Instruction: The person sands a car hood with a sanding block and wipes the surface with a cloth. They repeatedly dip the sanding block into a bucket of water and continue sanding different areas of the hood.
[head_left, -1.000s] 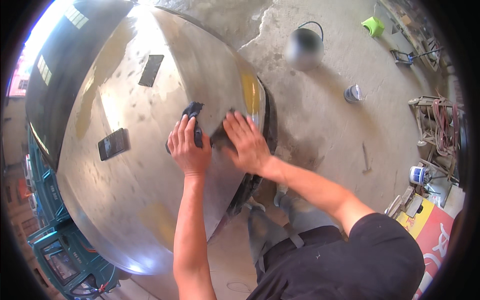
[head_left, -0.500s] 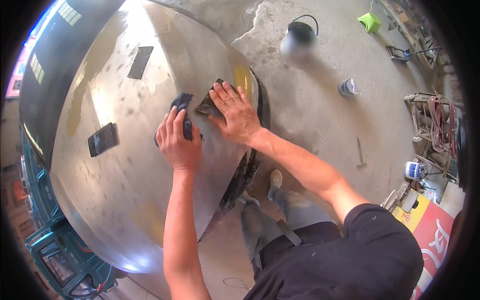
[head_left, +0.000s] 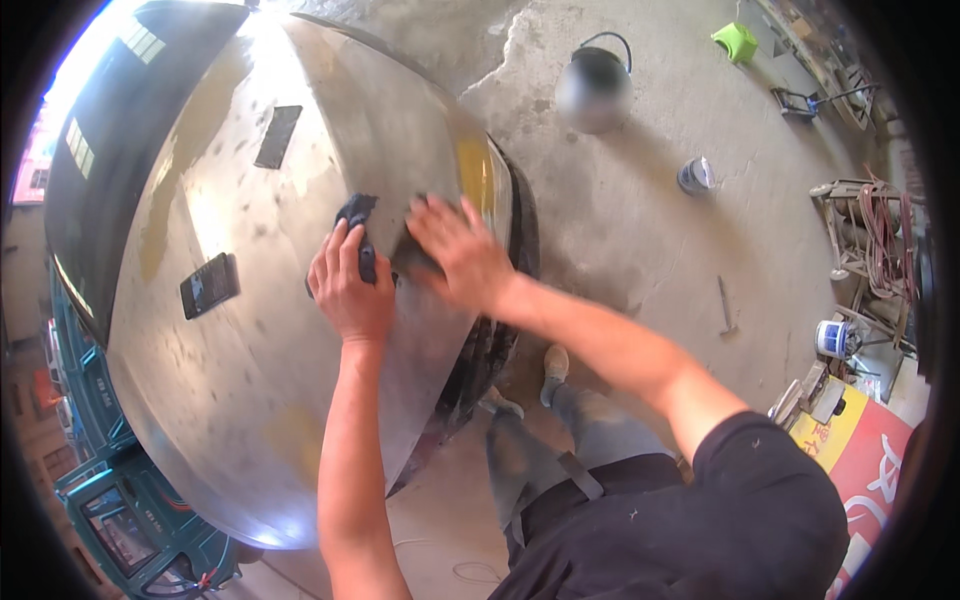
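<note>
A car hood [head_left: 230,390], sanded to dull metal with yellowish patches, spreads under both hands. My left hand [head_left: 350,295] rests on it with fingers curled over a crumpled dark rag [head_left: 357,212]. To its right, my right hand [head_left: 465,262] lies nearly flat, smeared by motion, over a dark piece of sandpaper [head_left: 408,252] pressed to the metal. Most of that piece is hidden by the palm and fingers. Farther up the hood lies another dark rectangular sheet [head_left: 278,137]. A black smartphone [head_left: 208,286] sits left of my left hand.
On the concrete floor stand a dark bucket [head_left: 597,90] with a raised handle and a small tub [head_left: 696,176]. A hammer-like tool [head_left: 726,306] lies nearer. A green stool [head_left: 736,43], a cart with hoses [head_left: 880,240] and teal machine cases [head_left: 150,510] edge the area.
My right hand has slid slightly toward me and left with the sandpaper, and is now blurred. My left hand stays on the rag, nearly in place. The view has shifted a little.
</note>
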